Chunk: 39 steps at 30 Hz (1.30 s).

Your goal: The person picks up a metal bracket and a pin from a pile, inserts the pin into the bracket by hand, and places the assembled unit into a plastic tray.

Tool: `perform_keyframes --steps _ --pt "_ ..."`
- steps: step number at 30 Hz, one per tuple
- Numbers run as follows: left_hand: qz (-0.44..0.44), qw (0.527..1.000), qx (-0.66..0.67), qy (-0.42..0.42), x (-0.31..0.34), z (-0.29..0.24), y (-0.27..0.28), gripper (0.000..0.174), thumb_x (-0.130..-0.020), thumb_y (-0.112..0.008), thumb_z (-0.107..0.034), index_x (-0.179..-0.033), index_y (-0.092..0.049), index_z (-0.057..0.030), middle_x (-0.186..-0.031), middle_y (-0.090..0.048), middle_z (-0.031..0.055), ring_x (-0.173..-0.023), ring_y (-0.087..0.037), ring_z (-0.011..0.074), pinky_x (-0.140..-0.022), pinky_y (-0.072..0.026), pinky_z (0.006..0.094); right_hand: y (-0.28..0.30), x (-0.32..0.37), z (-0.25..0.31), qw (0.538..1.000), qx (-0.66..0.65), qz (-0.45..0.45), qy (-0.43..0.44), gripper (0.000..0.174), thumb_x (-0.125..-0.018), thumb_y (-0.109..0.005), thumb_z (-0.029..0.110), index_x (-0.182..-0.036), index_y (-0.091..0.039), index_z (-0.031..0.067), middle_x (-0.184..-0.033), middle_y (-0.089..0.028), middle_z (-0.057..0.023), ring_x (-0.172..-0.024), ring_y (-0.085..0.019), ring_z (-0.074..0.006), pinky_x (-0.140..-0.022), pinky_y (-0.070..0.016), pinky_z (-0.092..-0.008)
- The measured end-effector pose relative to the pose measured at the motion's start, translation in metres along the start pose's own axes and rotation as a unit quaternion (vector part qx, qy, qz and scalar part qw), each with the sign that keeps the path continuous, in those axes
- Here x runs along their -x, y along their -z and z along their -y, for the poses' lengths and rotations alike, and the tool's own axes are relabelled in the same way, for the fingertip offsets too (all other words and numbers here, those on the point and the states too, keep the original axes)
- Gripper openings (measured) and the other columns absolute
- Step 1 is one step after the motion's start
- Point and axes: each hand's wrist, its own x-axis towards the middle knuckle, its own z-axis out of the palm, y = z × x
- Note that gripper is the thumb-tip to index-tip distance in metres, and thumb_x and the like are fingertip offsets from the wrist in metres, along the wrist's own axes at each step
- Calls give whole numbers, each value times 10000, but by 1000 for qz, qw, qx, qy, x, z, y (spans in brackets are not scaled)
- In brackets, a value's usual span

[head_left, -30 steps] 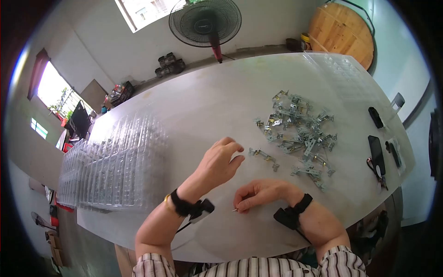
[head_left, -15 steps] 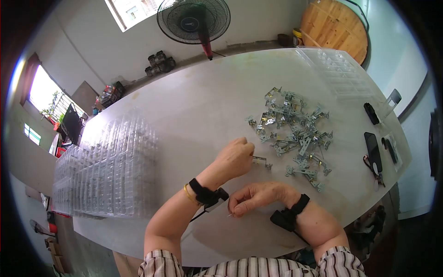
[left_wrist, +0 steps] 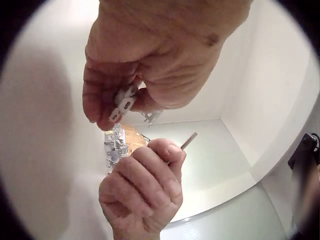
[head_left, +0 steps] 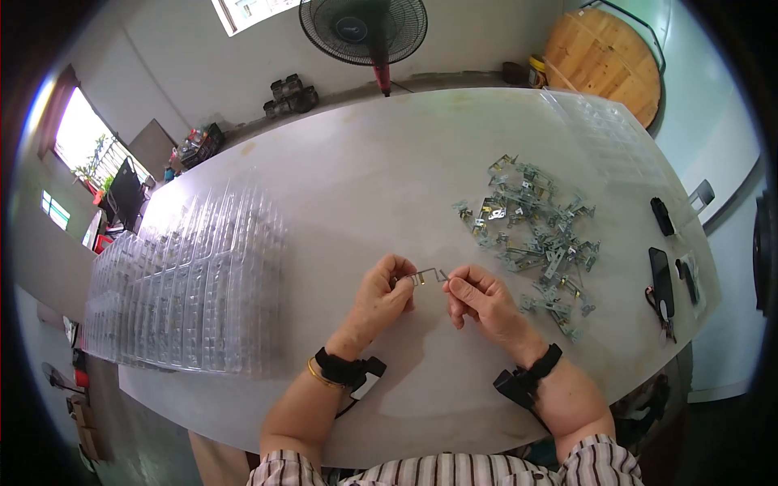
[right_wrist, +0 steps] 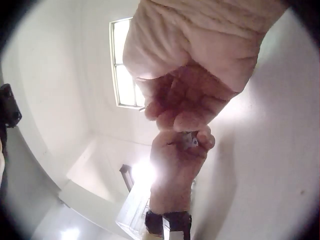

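Observation:
My left hand (head_left: 379, 298) grips a small metal bracket (head_left: 423, 278) with brass-coloured bits, held out over the table in front of my body. Facing it, my right hand (head_left: 490, 306) has its fingertips close to the bracket's free end. Between thumb and finger of that hand a thin metal pin (left_wrist: 189, 141) sticks out, seen in the left wrist view. There, part of the bracket (left_wrist: 123, 104) shows between the left fingers. From the right wrist, the bracket (right_wrist: 190, 140) is mostly hidden by fingers.
To the right lies a heap of similar metal brackets (head_left: 539, 219). Stacked clear plastic trays (head_left: 186, 292) stand at the left, and another clear tray (head_left: 604, 134) lies at the far right. A phone (head_left: 661, 279), scissors (head_left: 666, 320) and a black object (head_left: 662, 216) lie along the right edge.
The left hand took hold of the lone bracket beside the heap and drew it back. The right hand rose from nearer my body to meet it, still pinching the pin.

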Motion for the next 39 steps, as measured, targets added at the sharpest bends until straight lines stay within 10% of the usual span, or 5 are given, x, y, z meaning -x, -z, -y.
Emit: perform_keyframes --steps 16,39 --pt "-3 995 79 54 -4 11 6 341 -966 -484 -111 -1227 -632 50 -730 -551 -15 -576 -518 75 -503 -399 226 1 -5 -5 997 47 -55 4 207 -1058 -547 217 -1023 -589 18 -705 -603 -42 -579 -573 -126 -535 -498 -285" --pt "-30 957 -215 -192 1 6 2 377 -891 -475 43 -1195 -692 -8 -796 -526 78 -692 -508 156 -663 -443 288 -5 -5 -7 996 56 -68 22 282 -1058 -539 190 -1262 -475 6 -745 -618 -47 -633 -614 -123 -572 -534 -284"
